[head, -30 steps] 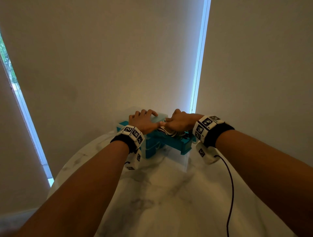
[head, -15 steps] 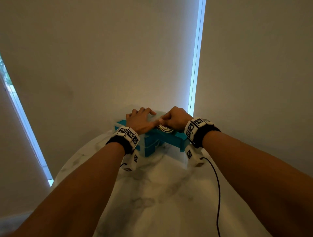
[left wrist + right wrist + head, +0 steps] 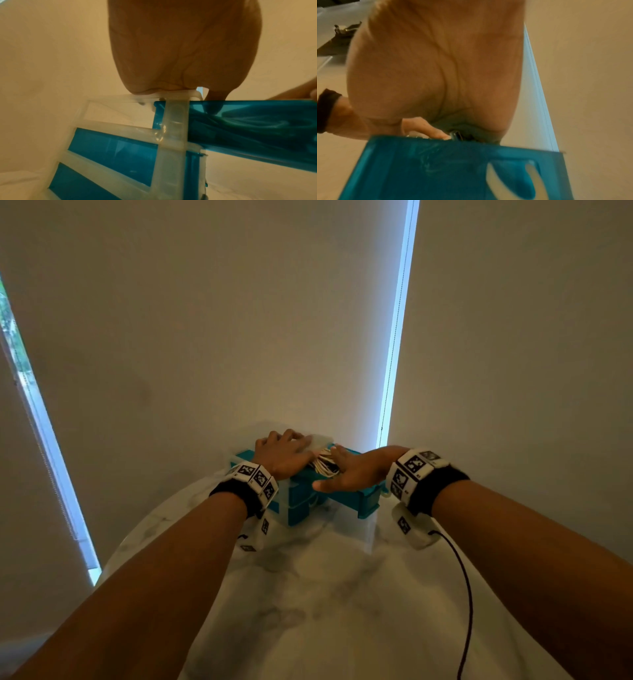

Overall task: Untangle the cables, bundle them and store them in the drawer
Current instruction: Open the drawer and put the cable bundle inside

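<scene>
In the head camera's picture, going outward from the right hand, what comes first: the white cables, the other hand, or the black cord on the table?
1. White cables: under the right hand, in the open teal drawer.
2. Left hand: just beyond the cables, on the drawer unit's top.
3. Black cord: farthest, trailing toward the table's near edge.

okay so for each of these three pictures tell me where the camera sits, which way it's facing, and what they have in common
Head: worn on the head, facing forward and down at the table; both forearms, left hand, right hand, cables.
Left wrist: under the left hand, facing along it at the drawer unit.
Right wrist: under the right hand, facing the open drawer.
Shared: all three show the blue open drawer.
</scene>
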Tool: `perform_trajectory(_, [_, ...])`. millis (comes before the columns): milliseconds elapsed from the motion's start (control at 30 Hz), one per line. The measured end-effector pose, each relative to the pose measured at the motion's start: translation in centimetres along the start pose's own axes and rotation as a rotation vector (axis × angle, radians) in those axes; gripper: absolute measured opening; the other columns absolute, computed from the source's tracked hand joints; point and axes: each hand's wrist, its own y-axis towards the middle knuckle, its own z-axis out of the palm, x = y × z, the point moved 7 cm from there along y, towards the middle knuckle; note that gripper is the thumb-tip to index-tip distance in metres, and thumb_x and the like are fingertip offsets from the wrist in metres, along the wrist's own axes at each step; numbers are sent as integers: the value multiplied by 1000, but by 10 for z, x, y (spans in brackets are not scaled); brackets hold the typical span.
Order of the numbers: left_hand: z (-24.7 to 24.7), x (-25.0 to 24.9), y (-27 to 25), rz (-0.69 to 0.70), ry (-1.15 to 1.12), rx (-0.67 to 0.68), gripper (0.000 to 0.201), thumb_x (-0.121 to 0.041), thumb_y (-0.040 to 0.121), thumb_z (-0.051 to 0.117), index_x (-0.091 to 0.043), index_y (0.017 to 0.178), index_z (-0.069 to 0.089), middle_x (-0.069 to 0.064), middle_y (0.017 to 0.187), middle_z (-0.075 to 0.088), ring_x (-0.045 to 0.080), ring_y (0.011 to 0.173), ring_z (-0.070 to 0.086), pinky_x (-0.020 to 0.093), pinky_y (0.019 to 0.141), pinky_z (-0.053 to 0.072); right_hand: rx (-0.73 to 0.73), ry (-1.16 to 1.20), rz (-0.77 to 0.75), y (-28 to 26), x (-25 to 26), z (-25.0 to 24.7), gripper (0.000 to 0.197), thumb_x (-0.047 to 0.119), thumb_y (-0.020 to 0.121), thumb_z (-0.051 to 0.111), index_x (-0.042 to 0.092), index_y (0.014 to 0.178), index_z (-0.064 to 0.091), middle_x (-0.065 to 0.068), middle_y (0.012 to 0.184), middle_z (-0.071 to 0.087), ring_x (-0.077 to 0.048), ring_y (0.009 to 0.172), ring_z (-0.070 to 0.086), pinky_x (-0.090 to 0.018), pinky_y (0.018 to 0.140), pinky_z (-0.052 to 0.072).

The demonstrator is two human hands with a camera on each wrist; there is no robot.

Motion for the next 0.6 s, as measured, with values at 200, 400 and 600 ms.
perform_trajectory(200, [0, 0, -2, 29, 13, 4, 72, -78, 101, 35, -46, 165, 28, -9, 173, 28, 34, 154, 28, 55, 123, 21, -67, 47, -46, 4, -1, 10, 139, 79, 84, 68, 16, 166, -25, -7, 174, -30, -29, 166, -4, -48, 134, 10])
perform_trajectory(400, [-4, 9, -1, 40, -94, 43, 90, -83, 78, 49, -51, 162, 33, -10, 170, 33, 34, 153, 32, 56, 124, 24, -112, 237, -282, -21, -6, -2, 117, 62, 67, 94, 40, 160, 27, 8, 159, 43, -23, 141, 52, -49, 120, 45])
perform_trajectory(600, [-5, 6, 6, 17, -96, 39, 66, -63, 99, 49, -45, 162, 38, -8, 171, 34, 31, 153, 38, 59, 130, 15, -312, -70, -359, -36, -18, 9, 137, 69, 65, 92, 32, 169, 11, 3, 172, 27, -24, 151, 38, -48, 126, 37])
